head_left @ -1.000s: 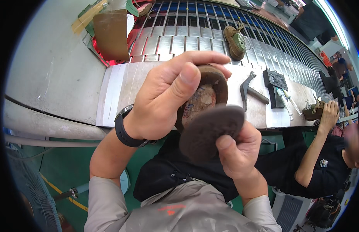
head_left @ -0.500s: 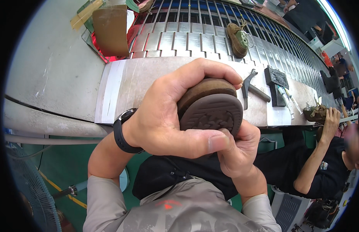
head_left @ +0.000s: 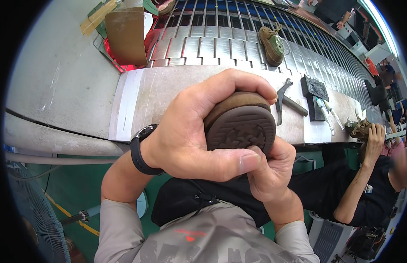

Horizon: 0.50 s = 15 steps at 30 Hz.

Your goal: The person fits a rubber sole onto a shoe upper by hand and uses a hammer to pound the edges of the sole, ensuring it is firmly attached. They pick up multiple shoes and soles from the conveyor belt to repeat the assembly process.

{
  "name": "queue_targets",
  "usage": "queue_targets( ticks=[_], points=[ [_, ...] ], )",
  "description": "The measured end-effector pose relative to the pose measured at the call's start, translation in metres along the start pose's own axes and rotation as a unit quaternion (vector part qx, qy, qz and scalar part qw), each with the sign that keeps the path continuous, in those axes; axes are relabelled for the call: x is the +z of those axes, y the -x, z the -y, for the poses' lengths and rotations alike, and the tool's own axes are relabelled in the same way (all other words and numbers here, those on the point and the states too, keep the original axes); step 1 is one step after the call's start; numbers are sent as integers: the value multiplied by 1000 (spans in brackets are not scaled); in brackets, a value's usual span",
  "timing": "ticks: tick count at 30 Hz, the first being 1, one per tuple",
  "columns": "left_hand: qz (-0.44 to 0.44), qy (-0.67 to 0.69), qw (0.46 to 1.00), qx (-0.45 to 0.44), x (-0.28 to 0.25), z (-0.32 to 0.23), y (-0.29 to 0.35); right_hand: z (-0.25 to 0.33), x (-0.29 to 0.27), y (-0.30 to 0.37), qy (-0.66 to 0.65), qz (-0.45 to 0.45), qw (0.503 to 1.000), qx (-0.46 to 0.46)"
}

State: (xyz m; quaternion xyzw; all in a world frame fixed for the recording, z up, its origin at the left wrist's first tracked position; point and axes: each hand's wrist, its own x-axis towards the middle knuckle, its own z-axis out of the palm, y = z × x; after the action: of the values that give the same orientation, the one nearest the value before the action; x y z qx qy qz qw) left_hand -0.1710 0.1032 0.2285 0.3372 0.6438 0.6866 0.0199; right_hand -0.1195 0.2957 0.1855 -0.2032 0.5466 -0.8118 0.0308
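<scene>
A brown shoe (head_left: 235,102) is held up in front of my chest, its dark patterned sole (head_left: 243,129) turned toward me. My left hand (head_left: 188,131), with a black watch at the wrist, is closed round it; the fingers arch over the far side and the thumb lies across the near part of the sole. From the right, my right hand (head_left: 271,171) grips the near part, its thumb beside the left thumb on the sole. My hands hide the rest of the shoe. The sole sits against the brown upper along the visible edge.
On the bench (head_left: 159,87) lie a hammer (head_left: 291,103), a black block (head_left: 315,87) and white tubes (head_left: 326,115). Beyond runs a metal conveyor (head_left: 221,48) carrying a brown-and-green shoe (head_left: 271,46). A co-worker's hand (head_left: 377,136) holds another shoe (head_left: 357,128) at right. A fan (head_left: 35,215) stands lower left.
The gap between sole and upper has closed, the sole now lying against the shoe. Both hands keep nearly the same grip.
</scene>
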Motion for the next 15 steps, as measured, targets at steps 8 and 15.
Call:
queue_targets(
  ticks=[8,15],
  points=[
    [16,-21,1000,12,-3,1,1,1,0,2,-7,0,1000,11],
    [-50,47,994,-87,7,-20,2,2,-2,5,-9,7,1000,16]
  ],
)
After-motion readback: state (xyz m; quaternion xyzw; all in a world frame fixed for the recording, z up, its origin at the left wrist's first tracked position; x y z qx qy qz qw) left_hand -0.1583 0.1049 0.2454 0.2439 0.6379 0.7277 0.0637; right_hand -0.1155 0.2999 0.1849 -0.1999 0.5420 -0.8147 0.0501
